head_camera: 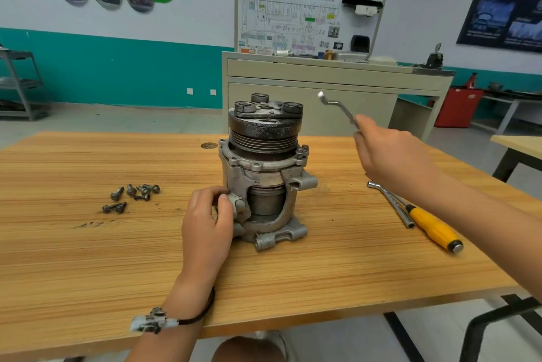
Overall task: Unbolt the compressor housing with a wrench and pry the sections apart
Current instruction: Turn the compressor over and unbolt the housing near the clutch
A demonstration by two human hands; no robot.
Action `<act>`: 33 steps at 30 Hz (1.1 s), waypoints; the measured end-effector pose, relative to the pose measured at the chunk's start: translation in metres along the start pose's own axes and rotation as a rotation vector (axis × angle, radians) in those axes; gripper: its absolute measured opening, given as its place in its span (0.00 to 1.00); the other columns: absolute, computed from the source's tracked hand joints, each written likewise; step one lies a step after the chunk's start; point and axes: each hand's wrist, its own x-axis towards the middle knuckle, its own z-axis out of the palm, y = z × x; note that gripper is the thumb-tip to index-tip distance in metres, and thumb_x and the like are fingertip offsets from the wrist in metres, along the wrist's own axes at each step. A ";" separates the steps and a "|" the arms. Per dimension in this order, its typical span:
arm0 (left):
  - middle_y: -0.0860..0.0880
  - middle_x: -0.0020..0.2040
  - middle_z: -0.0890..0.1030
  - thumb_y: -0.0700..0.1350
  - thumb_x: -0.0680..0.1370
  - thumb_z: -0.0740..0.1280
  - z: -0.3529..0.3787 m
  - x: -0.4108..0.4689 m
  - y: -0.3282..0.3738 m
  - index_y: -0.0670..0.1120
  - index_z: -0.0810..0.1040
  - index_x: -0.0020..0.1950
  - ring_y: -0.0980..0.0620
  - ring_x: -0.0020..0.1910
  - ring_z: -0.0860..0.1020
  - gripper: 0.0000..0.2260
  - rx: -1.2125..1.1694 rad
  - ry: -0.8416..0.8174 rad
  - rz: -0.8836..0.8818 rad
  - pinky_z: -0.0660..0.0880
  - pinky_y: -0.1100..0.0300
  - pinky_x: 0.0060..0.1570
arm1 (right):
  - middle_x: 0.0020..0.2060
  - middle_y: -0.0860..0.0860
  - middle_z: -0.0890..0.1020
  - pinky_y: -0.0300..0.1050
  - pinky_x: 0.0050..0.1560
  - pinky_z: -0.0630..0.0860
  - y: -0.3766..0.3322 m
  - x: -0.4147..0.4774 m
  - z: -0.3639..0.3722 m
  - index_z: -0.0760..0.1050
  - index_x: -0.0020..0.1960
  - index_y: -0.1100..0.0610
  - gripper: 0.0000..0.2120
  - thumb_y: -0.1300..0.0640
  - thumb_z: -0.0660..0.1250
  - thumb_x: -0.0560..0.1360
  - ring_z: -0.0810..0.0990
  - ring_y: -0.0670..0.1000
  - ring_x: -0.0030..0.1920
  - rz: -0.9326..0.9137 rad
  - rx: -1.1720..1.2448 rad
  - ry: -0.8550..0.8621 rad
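A grey metal compressor (265, 174) stands upright in the middle of the wooden table (88, 259), its dark pulley on top and a cutaway window in its housing. My left hand (206, 224) grips a lug on the housing's lower left side. My right hand (390, 153) is raised to the right of the pulley and holds an offset ring wrench (337, 108), whose head points up and left, clear of the compressor. Several removed bolts (132, 196) lie in a loose group on the table to the left.
A yellow-handled screwdriver (434, 228) and an L-shaped socket wrench (391, 203) lie on the table to the right, under my right forearm. Beyond the table stands a beige training bench with a wiring diagram board (305, 15). A second table edge (516, 144) shows at far right.
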 end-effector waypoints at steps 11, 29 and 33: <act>0.49 0.47 0.77 0.38 0.77 0.61 0.000 -0.001 0.001 0.44 0.78 0.50 0.60 0.45 0.71 0.07 -0.017 -0.003 -0.004 0.63 0.79 0.42 | 0.28 0.48 0.68 0.41 0.23 0.62 -0.032 -0.015 -0.032 0.67 0.60 0.54 0.12 0.61 0.54 0.77 0.66 0.47 0.27 -0.103 -0.168 -0.259; 0.49 0.47 0.77 0.37 0.78 0.61 0.000 0.000 -0.001 0.43 0.79 0.50 0.61 0.43 0.72 0.07 -0.018 -0.001 -0.009 0.63 0.79 0.41 | 0.29 0.47 0.69 0.39 0.21 0.59 -0.009 0.012 -0.036 0.50 0.72 0.48 0.26 0.61 0.53 0.78 0.66 0.46 0.25 -0.294 -0.473 -0.352; 0.50 0.46 0.76 0.37 0.77 0.61 0.000 0.000 0.000 0.43 0.78 0.50 0.68 0.45 0.72 0.07 -0.024 -0.001 -0.007 0.63 0.79 0.41 | 0.37 0.50 0.75 0.40 0.23 0.60 0.010 0.018 -0.009 0.60 0.67 0.55 0.22 0.65 0.60 0.75 0.69 0.48 0.28 -0.327 -0.482 -0.197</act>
